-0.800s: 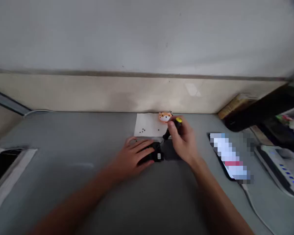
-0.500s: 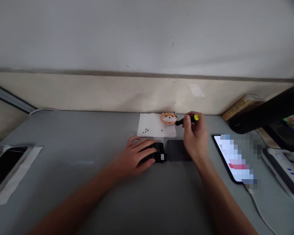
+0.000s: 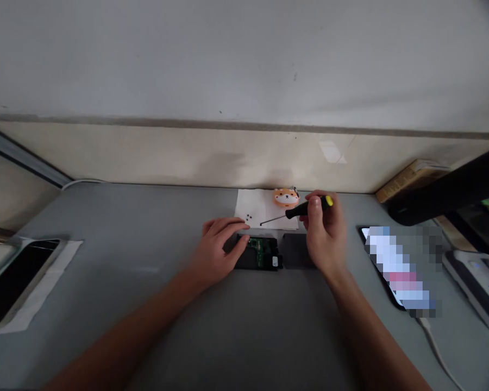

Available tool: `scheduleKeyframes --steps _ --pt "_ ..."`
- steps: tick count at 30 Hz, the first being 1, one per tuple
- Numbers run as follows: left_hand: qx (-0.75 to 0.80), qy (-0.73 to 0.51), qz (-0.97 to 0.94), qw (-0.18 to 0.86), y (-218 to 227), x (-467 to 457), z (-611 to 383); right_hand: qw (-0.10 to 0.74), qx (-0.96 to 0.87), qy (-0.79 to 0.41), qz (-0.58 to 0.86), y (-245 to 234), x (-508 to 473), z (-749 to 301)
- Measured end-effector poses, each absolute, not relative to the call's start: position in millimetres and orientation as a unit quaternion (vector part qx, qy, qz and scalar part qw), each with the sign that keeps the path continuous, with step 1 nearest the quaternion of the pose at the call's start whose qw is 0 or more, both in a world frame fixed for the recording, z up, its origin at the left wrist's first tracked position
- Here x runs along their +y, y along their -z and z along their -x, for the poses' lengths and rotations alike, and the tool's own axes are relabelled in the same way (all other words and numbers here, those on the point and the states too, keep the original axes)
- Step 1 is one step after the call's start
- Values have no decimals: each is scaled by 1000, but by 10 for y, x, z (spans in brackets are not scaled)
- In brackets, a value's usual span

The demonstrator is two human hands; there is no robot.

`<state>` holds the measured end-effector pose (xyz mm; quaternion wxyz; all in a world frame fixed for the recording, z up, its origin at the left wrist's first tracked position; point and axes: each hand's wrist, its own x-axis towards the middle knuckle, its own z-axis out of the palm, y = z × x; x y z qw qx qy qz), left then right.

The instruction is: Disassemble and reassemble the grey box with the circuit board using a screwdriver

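Observation:
My right hand (image 3: 326, 231) is closed around the black handle of a screwdriver (image 3: 305, 208) with a yellow end cap. Its thin shaft slants left over a white paper sheet (image 3: 263, 202), and a tiny dark screw (image 3: 261, 224) shows at the tip. Several more small screws (image 3: 249, 216) lie on the paper to the left. My left hand (image 3: 220, 250) has its fingers stretched and apart, with the thumb over the upper left edge of an opened black device (image 3: 269, 260). Inside the device a green circuit board shows. Right of it lies a dark flat cover (image 3: 297, 252), partly behind my right wrist.
An orange dog-face case (image 3: 286, 197) sits on the paper near the wall. At right are a lit phone (image 3: 397, 271) on a white cable, a power strip (image 3: 478, 277), a black cylinder (image 3: 444, 193) and a box (image 3: 407, 176). A dark-screened device (image 3: 20, 277) lies far left.
The screwdriver tip has moved left and down, with a screw now at its end. My left hand has drawn back left, uncovering the circuit board. The view has shifted slightly.

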<state>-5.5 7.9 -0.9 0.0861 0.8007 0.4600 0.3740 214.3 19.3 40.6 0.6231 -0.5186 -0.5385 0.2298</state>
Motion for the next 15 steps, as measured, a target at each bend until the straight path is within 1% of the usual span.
scheduleKeyframes --steps 3,7,15 --pt "476 -384 -787 87 30 96 47 637 -524 -280 491 -444 155 -2070" --pt "468 -389 -789 87 37 103 38 632 -509 -325 486 -474 117 -2019" --pt "441 -394 -805 51 39 92 29 625 -498 -349 489 -487 122 -2028"
